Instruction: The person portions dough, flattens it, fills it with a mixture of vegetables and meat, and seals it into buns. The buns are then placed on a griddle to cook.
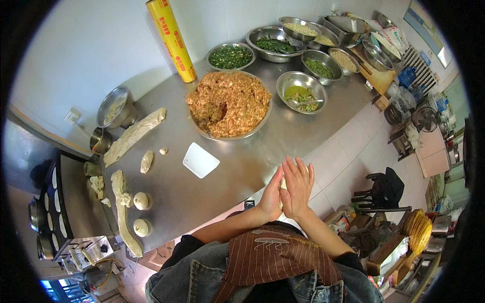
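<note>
Palm to palm, my left hand (271, 197) and my right hand (297, 191) press a pale piece of dough (283, 185) between them, just off the steel table's near edge. Fingers hide most of this dough. A white plastic dough scraper (201, 160) lies on the table to the left of my hands. Farther left sit two round filled dough balls (141, 201), beside a long twisted dough strip (123, 216). Behind them are a flat dough slab (135, 137), an oval dough lump (146, 162) and a tiny dough bit (163, 151).
A large bowl (242, 138) heaped with minced filling stands on the steel table (170, 204). Steel bowls of chopped greens (232, 57) line the back. A yellow cling-film box (172, 41) leans on the wall. A griddle (83, 212) with flat dough pieces is at left, a black stool (382, 187) at right.
</note>
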Available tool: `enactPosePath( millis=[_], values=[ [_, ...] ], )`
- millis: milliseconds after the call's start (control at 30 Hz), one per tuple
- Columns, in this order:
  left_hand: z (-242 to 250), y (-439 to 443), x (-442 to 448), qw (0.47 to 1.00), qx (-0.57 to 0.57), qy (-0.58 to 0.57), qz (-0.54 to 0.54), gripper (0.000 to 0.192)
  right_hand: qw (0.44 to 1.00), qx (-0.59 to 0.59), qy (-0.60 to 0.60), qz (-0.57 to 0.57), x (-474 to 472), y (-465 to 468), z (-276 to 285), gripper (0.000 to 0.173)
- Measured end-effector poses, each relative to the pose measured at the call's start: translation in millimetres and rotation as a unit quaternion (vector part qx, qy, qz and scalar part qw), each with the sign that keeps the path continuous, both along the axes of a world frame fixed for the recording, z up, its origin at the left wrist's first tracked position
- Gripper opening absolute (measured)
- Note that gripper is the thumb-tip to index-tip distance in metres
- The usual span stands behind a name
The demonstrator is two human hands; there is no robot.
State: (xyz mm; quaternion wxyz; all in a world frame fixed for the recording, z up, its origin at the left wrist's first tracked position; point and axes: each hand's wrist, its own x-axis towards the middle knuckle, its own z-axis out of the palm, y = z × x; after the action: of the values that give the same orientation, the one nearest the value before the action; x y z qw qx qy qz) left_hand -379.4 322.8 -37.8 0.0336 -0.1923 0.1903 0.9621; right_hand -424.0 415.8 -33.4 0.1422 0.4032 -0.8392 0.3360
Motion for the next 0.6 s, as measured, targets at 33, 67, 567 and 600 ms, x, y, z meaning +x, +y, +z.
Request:
enactPosePath(
  millis=[33,67,567,600],
  values=[
    [0,-7,-11,0.999,0.031,0.022,-0.032,0.061,0.999,0.02,-0.024,0.009,-14,-4,1,0.057],
    [-1,-16,-22,0.995,0.062,0.045,-0.064,0.068,0.998,0.037,-0.04,0.024,-30,-7,3,0.061],
    [-55,15,-189,0.98,0.113,0.085,-0.137,0.046,0.881,-0.187,-0.429,0.067,-211,62,-3,0.054],
    [-58,24,-200,0.989,0.032,0.083,-0.117,0.051,0.835,-0.249,-0.484,0.083,-229,73,-6,0.054]
  ],
)
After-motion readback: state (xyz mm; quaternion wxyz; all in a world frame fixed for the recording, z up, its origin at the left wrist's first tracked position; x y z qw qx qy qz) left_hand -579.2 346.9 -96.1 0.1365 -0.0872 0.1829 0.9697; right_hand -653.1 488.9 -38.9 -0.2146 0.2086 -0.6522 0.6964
